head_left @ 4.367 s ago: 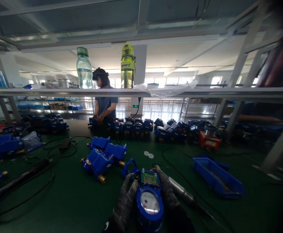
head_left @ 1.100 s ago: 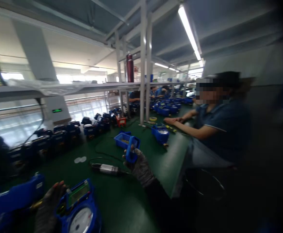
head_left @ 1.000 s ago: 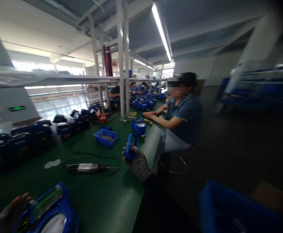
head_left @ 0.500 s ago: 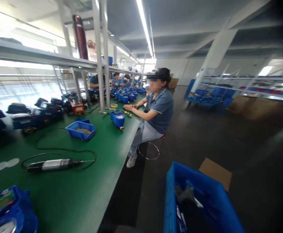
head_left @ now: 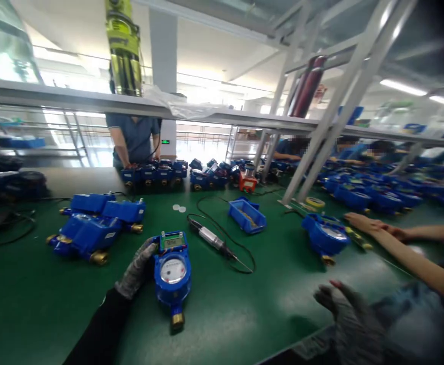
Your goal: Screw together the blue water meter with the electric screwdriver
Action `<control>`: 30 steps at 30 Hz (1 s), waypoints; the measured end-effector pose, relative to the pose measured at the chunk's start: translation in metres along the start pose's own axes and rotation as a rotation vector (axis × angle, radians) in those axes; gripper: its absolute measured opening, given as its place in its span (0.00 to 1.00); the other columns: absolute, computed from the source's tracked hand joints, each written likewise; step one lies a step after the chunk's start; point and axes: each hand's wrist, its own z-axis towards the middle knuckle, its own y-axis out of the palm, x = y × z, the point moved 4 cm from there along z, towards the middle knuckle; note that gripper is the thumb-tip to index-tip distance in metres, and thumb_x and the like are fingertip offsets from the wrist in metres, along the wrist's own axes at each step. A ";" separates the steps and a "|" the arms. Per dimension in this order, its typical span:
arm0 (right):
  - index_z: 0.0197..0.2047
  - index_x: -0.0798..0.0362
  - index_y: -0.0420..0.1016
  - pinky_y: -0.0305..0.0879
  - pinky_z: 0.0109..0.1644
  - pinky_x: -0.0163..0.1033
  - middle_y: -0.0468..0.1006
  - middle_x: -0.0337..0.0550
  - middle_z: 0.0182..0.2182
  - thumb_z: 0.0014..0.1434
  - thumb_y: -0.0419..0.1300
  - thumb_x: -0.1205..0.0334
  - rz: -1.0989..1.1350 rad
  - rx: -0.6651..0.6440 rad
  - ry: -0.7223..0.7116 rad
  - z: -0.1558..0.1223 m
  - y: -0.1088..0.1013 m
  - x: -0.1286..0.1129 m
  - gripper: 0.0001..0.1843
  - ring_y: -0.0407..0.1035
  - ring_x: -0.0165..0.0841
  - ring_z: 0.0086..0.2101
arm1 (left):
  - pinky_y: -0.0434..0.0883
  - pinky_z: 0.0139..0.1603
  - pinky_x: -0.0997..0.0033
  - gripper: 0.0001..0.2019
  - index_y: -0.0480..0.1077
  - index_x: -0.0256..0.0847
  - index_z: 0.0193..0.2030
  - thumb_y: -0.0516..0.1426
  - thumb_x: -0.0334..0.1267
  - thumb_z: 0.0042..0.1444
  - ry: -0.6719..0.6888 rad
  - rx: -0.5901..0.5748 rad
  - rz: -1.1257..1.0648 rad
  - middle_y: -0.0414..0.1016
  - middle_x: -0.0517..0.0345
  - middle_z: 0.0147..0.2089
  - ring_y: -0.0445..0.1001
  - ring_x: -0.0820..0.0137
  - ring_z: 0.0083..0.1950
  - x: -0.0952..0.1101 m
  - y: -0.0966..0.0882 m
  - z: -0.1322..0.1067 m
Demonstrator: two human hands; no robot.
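Note:
A blue water meter [head_left: 172, 284] with a round white dial, a small display at its top and a brass end lies on the green table. My left hand [head_left: 141, 264], in a grey glove, grips the meter's upper left edge, partly hidden behind it. At the lower right, my gloved right hand [head_left: 353, 317] is raised near the table's front edge, its fingers apart and nothing seen in them. An electric screwdriver [head_left: 213, 239] with a thin bit lies beyond the meter, beside a blue bin [head_left: 247, 215] of small brass-coloured parts.
Several blue meters [head_left: 94, 225] are piled at left. Another open meter [head_left: 325, 234] lies at right, near a seated co-worker's forearms [head_left: 393, 243]. A second person [head_left: 136, 137] stands across the table. Metal posts [head_left: 320, 137] and an overhead shelf [head_left: 206, 115] frame the table.
The view has swung left, from the co-worker and floor to the table in front of me. Both my hands are now in view, the left on the water meter.

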 end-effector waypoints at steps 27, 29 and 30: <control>0.70 0.64 0.66 0.58 0.72 0.49 0.67 0.57 0.65 0.67 0.56 0.66 -1.195 -0.706 -0.876 -0.043 0.281 0.023 0.30 0.62 0.48 0.64 | 0.69 0.65 0.49 0.25 0.74 0.37 0.54 0.72 0.46 0.54 0.180 -0.119 -0.094 0.79 0.43 0.55 0.77 0.48 0.59 -0.002 0.010 -0.008; 0.73 0.64 0.61 0.60 0.70 0.46 0.69 0.57 0.63 0.70 0.57 0.63 -1.345 -0.782 -0.703 -0.030 0.292 0.019 0.31 0.66 0.46 0.61 | 0.68 0.65 0.51 0.25 0.74 0.38 0.53 0.73 0.47 0.53 0.179 -0.116 -0.090 0.79 0.44 0.55 0.77 0.50 0.58 -0.001 0.010 -0.008; 0.73 0.64 0.59 0.62 0.68 0.45 0.69 0.57 0.63 0.71 0.57 0.61 -1.389 -0.821 -0.633 -0.025 0.297 0.018 0.32 0.67 0.45 0.60 | 0.69 0.64 0.51 0.26 0.74 0.38 0.52 0.73 0.48 0.52 0.179 -0.109 -0.089 0.79 0.44 0.54 0.77 0.50 0.57 -0.001 0.010 -0.008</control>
